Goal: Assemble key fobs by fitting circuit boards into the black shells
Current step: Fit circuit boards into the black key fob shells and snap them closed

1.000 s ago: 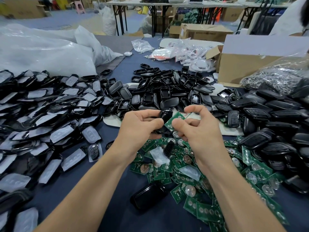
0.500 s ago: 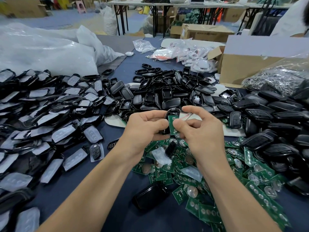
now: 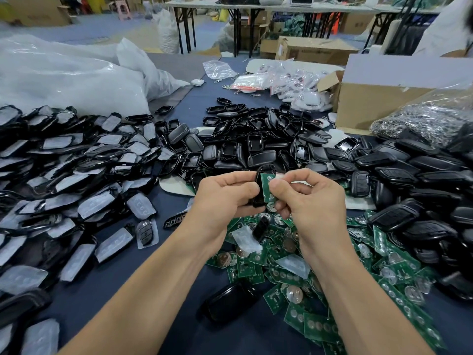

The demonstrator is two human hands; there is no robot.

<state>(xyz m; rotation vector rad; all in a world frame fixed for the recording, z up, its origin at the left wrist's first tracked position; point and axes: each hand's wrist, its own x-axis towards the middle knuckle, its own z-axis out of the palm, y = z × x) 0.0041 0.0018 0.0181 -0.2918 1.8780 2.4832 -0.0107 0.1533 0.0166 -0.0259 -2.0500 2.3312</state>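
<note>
Circuit board (image 3: 267, 187), green, is pinched at its edge by the right hand (image 3: 312, 201) and set against the open face of a black shell (image 3: 259, 199), both held up above the table (image 3: 256, 336); the left hand (image 3: 225, 196) grips the shell, thumb across its side, likely to steady it while the board is lined up and pressed in; loose boards (image 3: 281, 267) lie piled just below, spare shells (image 3: 256, 144) heaped beyond, probably for easy reach

No legible text or labels
</note>
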